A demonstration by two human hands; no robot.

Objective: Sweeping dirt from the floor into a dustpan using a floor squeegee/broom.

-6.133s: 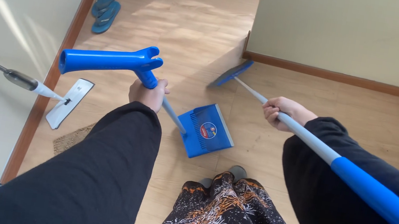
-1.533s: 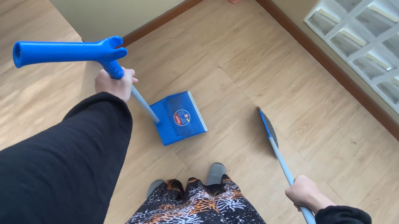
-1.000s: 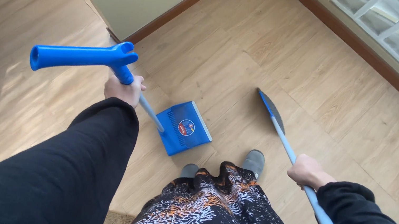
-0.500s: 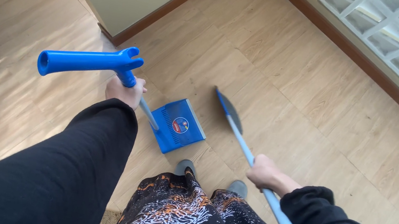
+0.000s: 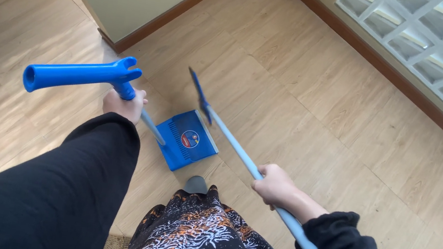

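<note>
Sweeping toward the dustpan (image 5: 190,144) goes best if you hold it flat on the wooden floor (image 5: 317,116). Your left hand (image 5: 124,105) has its fingers wrapped tight around the dustpan's upright handle (image 5: 78,72), just below the blue grip. Your right hand (image 5: 275,186) is closed around the pale pole of the broom (image 5: 230,144), whose head (image 5: 200,94) sits just beyond the dustpan's far edge. Draw the bristles in short, low strokes straight at the pan's lip, and press the pan down so nothing slips beneath it.

Blue dustpan (image 5: 187,146), pale-blue broom pole (image 5: 240,158), black orange-speckled skirt (image 5: 202,246).
</note>
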